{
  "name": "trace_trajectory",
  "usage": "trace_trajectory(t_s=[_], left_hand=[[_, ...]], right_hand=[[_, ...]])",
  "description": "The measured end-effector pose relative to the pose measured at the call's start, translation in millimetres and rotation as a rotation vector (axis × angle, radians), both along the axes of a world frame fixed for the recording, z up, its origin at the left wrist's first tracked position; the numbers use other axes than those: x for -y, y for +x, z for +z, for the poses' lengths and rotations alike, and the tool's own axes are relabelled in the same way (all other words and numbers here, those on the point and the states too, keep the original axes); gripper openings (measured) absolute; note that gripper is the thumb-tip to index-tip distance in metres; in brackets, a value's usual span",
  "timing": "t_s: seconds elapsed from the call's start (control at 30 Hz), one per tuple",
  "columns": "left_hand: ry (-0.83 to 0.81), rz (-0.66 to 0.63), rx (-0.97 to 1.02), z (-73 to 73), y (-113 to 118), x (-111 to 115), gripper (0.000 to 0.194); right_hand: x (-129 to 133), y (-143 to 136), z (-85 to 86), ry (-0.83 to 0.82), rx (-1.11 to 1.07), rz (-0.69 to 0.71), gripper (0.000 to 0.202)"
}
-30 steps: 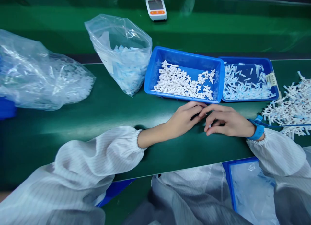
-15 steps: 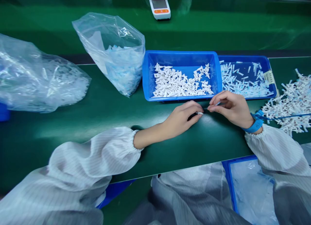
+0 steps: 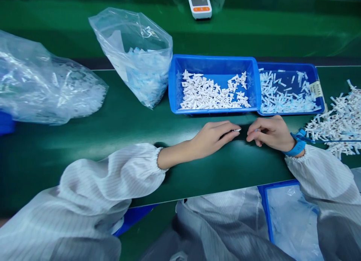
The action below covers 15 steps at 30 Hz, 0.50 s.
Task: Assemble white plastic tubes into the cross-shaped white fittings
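Note:
My left hand [image 3: 213,138] is closed in a pinch just in front of the deep blue bin, with a small white plastic part [image 3: 237,130] showing at its fingertips. A short gap to the right, my right hand [image 3: 269,133] is also pinched, its fingers curled. A speck of light blue shows between those fingers, too small to name. A blue strap [image 3: 296,145] with a cord is round my right wrist. White plastic parts [image 3: 200,91] like the one in my left hand lie heaped in the deep bin [image 3: 216,111].
A shallow blue tray [image 3: 303,68] holds light-blue-and-white tubes. Right of it lies a pile of white and bluish pieces [image 3: 344,120]. Clear bags [image 3: 146,71] of parts stand and lie at left. A white-and-orange timer [image 3: 200,6] rests at the back. Another bagged tray [image 3: 293,216] sits below the table edge.
My right hand has turned, its fingers more curled and lower against the bin. My left hand still pinches the white part. The whole view has shifted slightly.

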<state>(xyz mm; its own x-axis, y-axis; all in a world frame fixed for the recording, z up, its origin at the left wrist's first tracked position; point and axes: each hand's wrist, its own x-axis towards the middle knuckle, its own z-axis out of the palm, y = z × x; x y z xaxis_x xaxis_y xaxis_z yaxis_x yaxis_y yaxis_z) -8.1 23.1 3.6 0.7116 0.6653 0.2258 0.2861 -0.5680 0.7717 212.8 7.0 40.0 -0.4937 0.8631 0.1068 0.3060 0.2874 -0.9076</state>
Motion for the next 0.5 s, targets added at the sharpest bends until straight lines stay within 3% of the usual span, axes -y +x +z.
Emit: trace_trajectory(t_s=[0.2,0.37,0.5], left_hand=[[0.032,-0.031,0.084,-1.0,-0.7,0.0,0.034],[-0.116,-0.001,0.137,1.0,-0.3,2.1,0.024],[-0.227,0.008,0.164,2.6,0.0,3.5,0.022]], right_hand=[[2.1,-0.6,0.2,-0.011,-0.092,-0.048,0.012],[4.1,-1.4,-2.7,-0.009,-0.138,-0.008,0.011],[5.5,-7.4,-8.9,-0.104,-0.108,0.044,0.013]])
